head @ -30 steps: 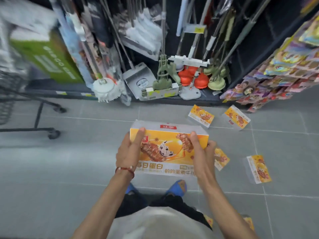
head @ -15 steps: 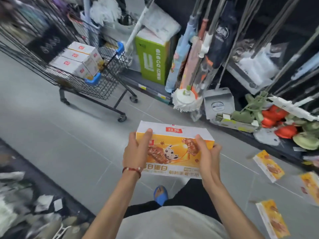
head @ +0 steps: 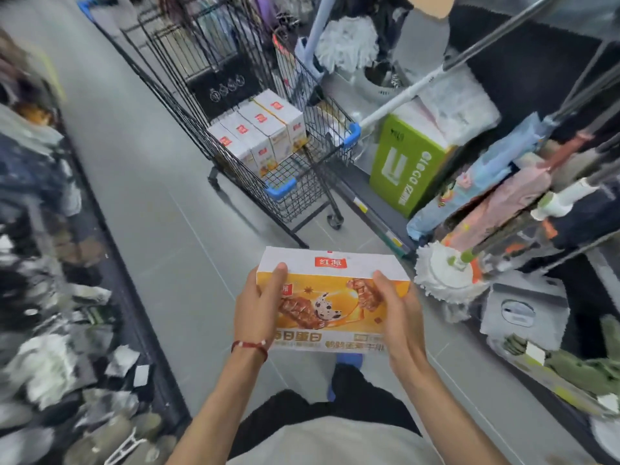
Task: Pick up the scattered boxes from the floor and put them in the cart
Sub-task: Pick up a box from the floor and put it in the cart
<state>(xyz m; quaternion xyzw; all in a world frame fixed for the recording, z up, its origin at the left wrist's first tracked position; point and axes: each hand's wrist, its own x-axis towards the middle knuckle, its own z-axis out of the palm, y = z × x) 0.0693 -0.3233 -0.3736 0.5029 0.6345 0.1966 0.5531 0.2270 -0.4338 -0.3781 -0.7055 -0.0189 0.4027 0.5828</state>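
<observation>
Shop aisle: left hand (head: 258,307) & right hand (head: 399,313) grip orange snack box (head: 332,297) by its 2 short ends, held before the body, near cart (head: 280,193) w/ 4 boxes (head: 258,129). Prob. light, stiff carton; glossy faces may slip.

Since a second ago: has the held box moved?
Yes. The box, held in the left hand and right hand, has swung toward the cart and now sits just short of its near end.
</observation>
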